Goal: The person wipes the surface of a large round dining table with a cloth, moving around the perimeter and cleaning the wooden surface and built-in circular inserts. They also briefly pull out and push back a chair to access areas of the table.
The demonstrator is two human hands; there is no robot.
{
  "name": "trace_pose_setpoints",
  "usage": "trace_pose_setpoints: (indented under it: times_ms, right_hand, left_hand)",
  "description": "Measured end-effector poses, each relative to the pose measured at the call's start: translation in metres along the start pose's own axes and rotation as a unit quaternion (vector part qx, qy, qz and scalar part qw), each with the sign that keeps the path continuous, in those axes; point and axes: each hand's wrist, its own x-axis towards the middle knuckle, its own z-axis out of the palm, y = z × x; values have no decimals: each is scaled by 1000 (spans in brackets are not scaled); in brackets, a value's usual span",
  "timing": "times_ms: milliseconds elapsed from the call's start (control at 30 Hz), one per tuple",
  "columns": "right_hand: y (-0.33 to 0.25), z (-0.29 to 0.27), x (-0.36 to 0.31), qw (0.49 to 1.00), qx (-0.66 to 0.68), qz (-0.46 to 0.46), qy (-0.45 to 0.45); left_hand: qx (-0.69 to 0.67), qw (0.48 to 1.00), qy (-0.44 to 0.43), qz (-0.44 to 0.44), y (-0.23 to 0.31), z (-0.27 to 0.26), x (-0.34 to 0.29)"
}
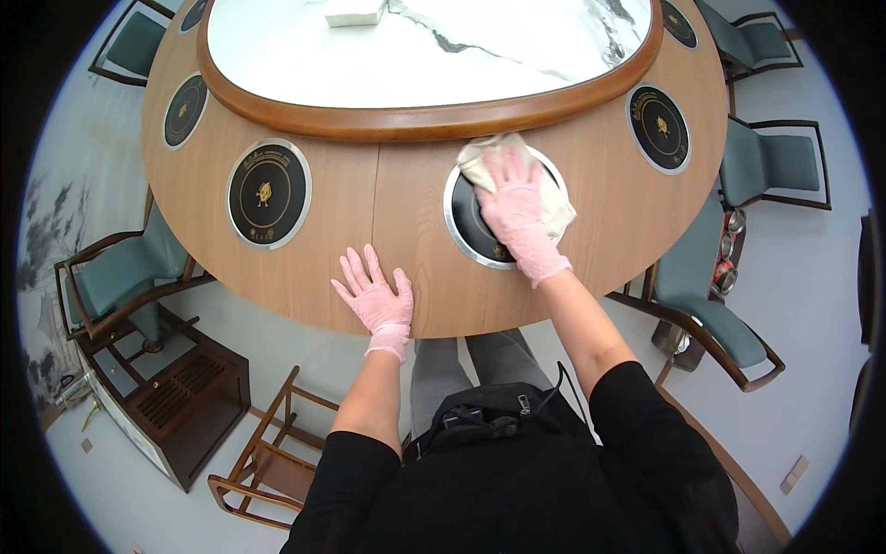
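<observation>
A cream cloth lies bunched over a round black induction hob with a silver rim, set into the wooden table. My right hand, in a pink glove, holds this cloth against the hob's glass, the fingers stretched forward over it and pointing away from me. Cloth sticks out beyond the fingertips and to the right of the hand. My left hand, also gloved in pink, rests open on the table's near edge, fingers spread, holding nothing. Left of it is a second hob with a gold figure printed on its glass.
A raised marble-patterned turntable with a wooden rim fills the table's middle, bearing a white box. More hobs ring the table. Green chairs stand around it. A dark wooden cabinet and a wooden stool are behind left.
</observation>
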Motion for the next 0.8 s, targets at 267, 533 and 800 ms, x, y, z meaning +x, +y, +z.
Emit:
trace_pose_setpoints:
  times_ms: [267, 533, 800]
  right_hand:
    - [-36, -20, -38, 977, -16, -180, -112]
    - [17, -56, -133, 953, 12, -229, -198]
    - [68, -45, -109, 995, -61, 33, -75]
  left_hand:
    - [15, 1000, -14, -9, -1, 3, 2]
    - [20, 1000, 2, -4, 0, 3, 2]
    - [20, 1000, -3, -1, -1, 0, -1]
